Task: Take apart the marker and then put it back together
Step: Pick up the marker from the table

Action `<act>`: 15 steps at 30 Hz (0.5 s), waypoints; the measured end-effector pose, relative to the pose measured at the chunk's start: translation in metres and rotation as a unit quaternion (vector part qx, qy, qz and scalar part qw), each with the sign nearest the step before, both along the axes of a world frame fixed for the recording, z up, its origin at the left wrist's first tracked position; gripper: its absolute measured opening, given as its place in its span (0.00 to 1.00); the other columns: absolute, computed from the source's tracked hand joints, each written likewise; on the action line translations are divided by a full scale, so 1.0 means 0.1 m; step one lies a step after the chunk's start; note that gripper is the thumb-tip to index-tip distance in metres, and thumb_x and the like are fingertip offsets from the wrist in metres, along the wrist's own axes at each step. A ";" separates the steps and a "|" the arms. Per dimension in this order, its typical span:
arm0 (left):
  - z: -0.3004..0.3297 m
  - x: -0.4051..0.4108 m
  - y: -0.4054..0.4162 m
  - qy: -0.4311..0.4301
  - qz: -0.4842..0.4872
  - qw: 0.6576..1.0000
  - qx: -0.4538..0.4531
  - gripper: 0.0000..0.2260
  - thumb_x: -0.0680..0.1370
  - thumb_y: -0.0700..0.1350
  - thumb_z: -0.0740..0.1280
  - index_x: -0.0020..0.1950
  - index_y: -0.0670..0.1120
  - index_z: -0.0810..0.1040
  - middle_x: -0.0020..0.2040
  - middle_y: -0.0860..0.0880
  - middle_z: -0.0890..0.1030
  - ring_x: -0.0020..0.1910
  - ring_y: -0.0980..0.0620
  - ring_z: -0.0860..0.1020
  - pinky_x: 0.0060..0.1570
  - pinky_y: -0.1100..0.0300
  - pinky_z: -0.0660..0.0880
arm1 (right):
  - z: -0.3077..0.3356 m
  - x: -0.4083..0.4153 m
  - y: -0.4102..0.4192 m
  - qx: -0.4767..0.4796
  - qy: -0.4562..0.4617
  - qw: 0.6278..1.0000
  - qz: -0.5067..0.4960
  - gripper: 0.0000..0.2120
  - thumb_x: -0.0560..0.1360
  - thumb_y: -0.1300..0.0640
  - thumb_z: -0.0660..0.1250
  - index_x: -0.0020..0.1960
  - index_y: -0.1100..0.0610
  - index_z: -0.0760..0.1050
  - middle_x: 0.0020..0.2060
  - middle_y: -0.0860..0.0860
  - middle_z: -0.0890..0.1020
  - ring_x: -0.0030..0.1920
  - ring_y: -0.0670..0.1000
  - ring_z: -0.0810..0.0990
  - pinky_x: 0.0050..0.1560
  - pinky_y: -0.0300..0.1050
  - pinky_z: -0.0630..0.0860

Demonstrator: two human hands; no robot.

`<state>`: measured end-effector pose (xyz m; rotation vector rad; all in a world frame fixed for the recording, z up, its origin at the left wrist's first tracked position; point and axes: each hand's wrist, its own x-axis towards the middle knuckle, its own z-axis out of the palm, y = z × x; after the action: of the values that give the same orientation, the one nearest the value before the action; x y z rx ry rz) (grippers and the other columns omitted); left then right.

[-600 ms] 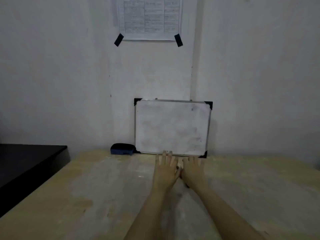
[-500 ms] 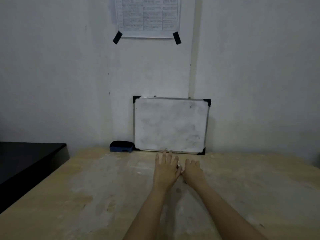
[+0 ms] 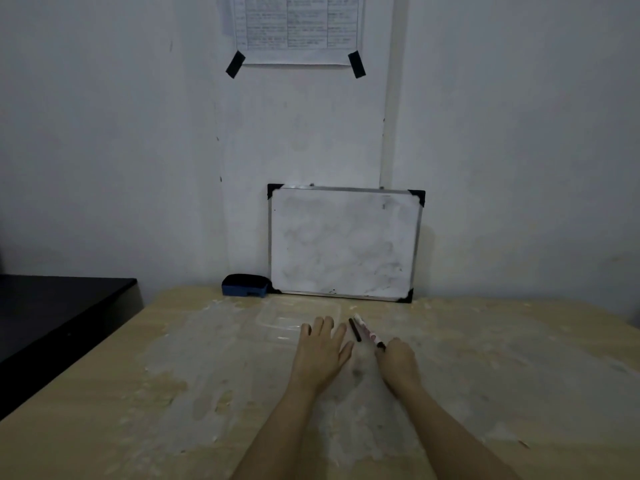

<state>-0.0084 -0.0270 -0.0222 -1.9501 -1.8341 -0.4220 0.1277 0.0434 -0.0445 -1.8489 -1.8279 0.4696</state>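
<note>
Dim room, plain white wall, worn pale wood table [image 3: 104,403] with whitish scuffing across the middle. Far left: dark cabinet top [image 3: 59,299], off the table. At the wall, a blue eraser [image 3: 245,285], then a small whiteboard [image 3: 344,244] leaning upright, with a taped paper sheet [image 3: 298,27] above it. Clear plastic tray [image 3: 287,322] lies flat just in front of the eraser and board.

My left hand [image 3: 320,355] is flat, fingers spread, palm down, holding nothing; its fingertips overlap the tray's near edge. The marker [image 3: 365,330] lies on the table just right of that hand, long axis running from far-left to near-right, dark tip end toward me. A thin dark piece [image 3: 355,330] lies alongside it, possibly an inner part; can't tell.

My right hand [image 3: 398,360] is curled, fingertips at the marker's near end. Touching or gripping, can't tell. Right hand is nearer, so I'd judge it takes the pick.
</note>
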 end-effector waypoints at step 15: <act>-0.37 0.66 -0.29 -0.487 -0.044 0.872 -0.009 0.14 0.79 0.50 0.58 0.61 0.45 0.73 0.55 0.46 0.76 0.52 0.51 0.75 0.47 0.64 0.73 | -0.13 0.62 -0.18 -0.037 0.577 0.812 -0.080 0.12 0.78 0.60 0.57 0.40 0.64 0.74 0.33 0.57 0.77 0.33 0.52 0.76 0.33 0.44 0.73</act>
<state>0.0576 -0.0564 -0.0593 -1.9827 -2.2650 -1.6624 0.1899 0.0255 -0.0572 -1.2032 -0.7974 1.2546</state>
